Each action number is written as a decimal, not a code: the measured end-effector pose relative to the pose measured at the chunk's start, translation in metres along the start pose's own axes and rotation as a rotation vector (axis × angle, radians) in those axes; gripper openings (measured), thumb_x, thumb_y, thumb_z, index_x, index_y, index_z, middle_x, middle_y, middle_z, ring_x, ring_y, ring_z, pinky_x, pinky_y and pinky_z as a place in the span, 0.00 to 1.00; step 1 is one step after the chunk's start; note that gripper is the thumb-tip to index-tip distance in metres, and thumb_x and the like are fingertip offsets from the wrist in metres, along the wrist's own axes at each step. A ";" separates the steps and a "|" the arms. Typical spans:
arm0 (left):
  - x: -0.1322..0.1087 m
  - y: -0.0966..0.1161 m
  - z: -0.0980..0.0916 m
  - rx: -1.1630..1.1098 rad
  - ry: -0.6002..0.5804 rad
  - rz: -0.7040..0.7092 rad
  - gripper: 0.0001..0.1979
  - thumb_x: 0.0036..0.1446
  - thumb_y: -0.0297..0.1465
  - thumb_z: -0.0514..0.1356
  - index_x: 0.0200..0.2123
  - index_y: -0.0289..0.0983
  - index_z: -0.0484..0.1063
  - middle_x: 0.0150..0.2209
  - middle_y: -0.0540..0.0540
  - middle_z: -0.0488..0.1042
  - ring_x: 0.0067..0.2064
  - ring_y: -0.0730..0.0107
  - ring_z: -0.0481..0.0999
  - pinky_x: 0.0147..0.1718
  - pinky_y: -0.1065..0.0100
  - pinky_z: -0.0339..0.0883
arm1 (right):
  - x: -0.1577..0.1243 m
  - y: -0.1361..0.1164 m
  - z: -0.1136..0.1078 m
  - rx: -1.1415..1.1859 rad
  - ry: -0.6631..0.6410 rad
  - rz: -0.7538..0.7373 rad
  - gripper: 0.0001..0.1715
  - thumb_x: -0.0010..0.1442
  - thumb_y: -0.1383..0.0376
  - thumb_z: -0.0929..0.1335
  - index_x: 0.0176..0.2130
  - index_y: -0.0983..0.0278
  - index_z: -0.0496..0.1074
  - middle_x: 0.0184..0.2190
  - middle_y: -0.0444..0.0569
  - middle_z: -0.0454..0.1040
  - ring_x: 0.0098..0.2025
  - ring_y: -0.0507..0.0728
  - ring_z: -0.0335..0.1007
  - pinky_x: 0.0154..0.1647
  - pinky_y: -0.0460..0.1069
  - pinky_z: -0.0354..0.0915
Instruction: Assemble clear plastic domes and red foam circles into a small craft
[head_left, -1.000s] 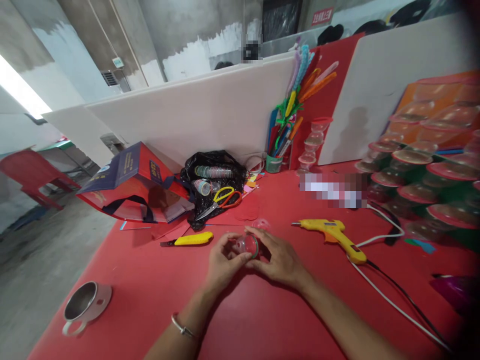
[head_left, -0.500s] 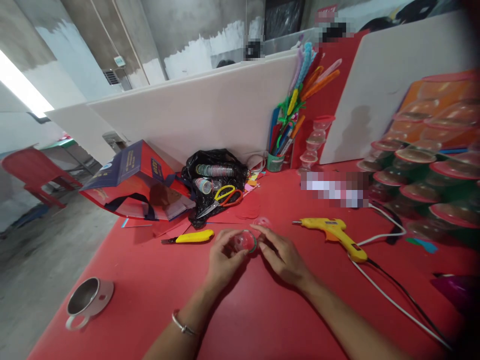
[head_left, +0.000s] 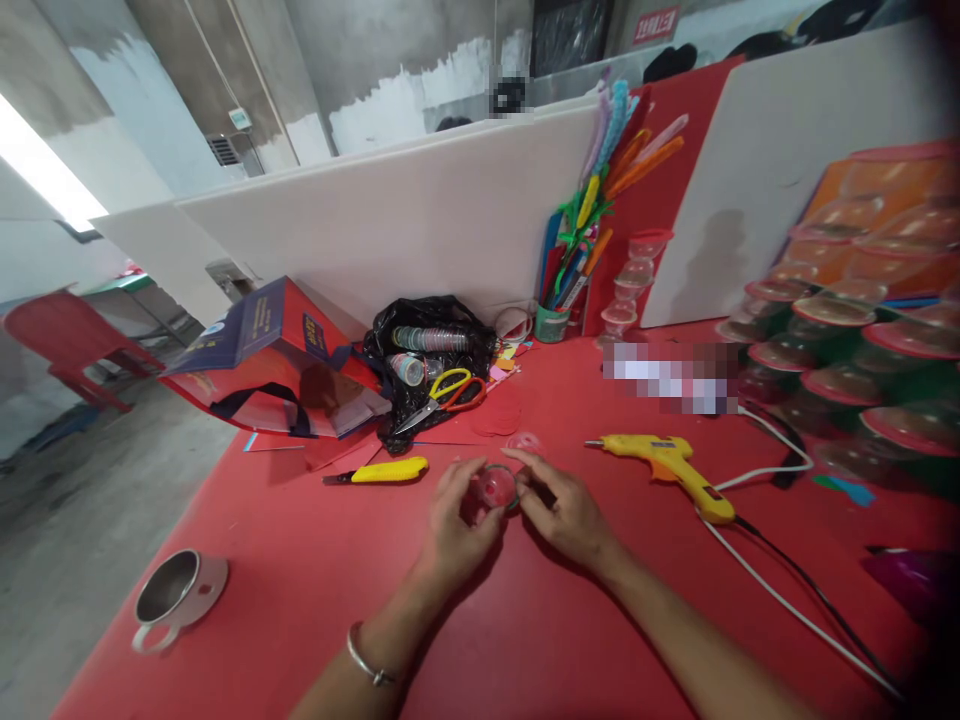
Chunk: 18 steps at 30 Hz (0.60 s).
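Red table (head_left: 525, 640), pretty cluttered: glue gun (head_left: 667, 465) on the right, yellow cutter (head_left: 386, 471) mid-table, black bag (head_left: 427, 350) and red bag (head_left: 277, 365) behind it, steel cup (head_left: 169, 592) near the left edge.

My fingers (head_left: 529, 463) cover much of the small clear cup (head_left: 495, 488), so I cannot make out its underside or contents. A pixelated patch (head_left: 667, 378) hides part of the desk (head_left: 300, 560). The stacked cups (head_left: 862, 350) on my right blur towards the edge, where the glue gun's cord (head_left: 810, 625) runs out of frame
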<state>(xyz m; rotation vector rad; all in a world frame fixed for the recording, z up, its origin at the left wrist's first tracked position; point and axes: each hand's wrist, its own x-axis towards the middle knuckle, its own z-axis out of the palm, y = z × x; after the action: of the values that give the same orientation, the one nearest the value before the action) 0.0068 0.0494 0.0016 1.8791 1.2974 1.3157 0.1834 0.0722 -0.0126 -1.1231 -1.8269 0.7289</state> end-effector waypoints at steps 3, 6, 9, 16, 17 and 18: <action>-0.001 -0.002 -0.001 -0.045 0.033 -0.065 0.30 0.45 0.24 0.65 0.55 0.41 0.67 0.49 0.42 0.69 0.47 0.62 0.72 0.43 0.61 0.70 | 0.001 0.001 0.000 0.079 -0.005 0.044 0.26 0.61 0.65 0.62 0.58 0.64 0.67 0.27 0.42 0.71 0.24 0.50 0.65 0.29 0.45 0.64; -0.001 -0.002 -0.001 -0.193 -0.017 -0.191 0.30 0.47 0.26 0.63 0.56 0.41 0.64 0.51 0.41 0.67 0.45 0.64 0.72 0.38 0.65 0.71 | 0.002 0.001 0.000 0.177 -0.010 0.091 0.26 0.61 0.63 0.63 0.58 0.64 0.66 0.27 0.41 0.69 0.24 0.50 0.63 0.28 0.45 0.63; -0.001 -0.002 -0.001 -0.273 -0.071 -0.285 0.29 0.47 0.26 0.63 0.55 0.40 0.65 0.50 0.41 0.68 0.43 0.66 0.73 0.36 0.67 0.70 | 0.003 0.001 0.001 0.260 0.002 0.145 0.26 0.61 0.62 0.63 0.58 0.64 0.66 0.26 0.41 0.67 0.25 0.50 0.62 0.29 0.45 0.62; -0.001 -0.003 0.001 -0.230 -0.100 -0.249 0.29 0.45 0.23 0.65 0.52 0.40 0.68 0.51 0.42 0.69 0.41 0.67 0.73 0.34 0.70 0.69 | 0.004 0.000 0.002 0.387 0.001 0.236 0.26 0.60 0.59 0.64 0.56 0.65 0.68 0.25 0.40 0.65 0.24 0.50 0.59 0.27 0.46 0.60; -0.001 -0.003 0.001 -0.234 -0.100 -0.251 0.28 0.45 0.23 0.65 0.52 0.40 0.68 0.50 0.41 0.69 0.40 0.68 0.73 0.33 0.70 0.69 | 0.005 0.000 0.002 0.408 -0.005 0.255 0.26 0.60 0.58 0.65 0.56 0.65 0.68 0.24 0.40 0.65 0.24 0.50 0.59 0.26 0.46 0.59; -0.001 -0.003 0.001 -0.238 -0.103 -0.252 0.28 0.46 0.24 0.65 0.52 0.39 0.68 0.50 0.41 0.69 0.40 0.69 0.73 0.33 0.70 0.69 | 0.005 0.000 0.001 0.428 -0.013 0.273 0.27 0.59 0.58 0.65 0.56 0.65 0.67 0.24 0.40 0.65 0.23 0.50 0.59 0.26 0.46 0.58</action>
<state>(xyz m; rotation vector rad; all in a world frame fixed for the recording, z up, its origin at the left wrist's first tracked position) 0.0058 0.0496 -0.0019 1.5449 1.2208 1.1700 0.1813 0.0765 -0.0118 -1.0861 -1.4446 1.2224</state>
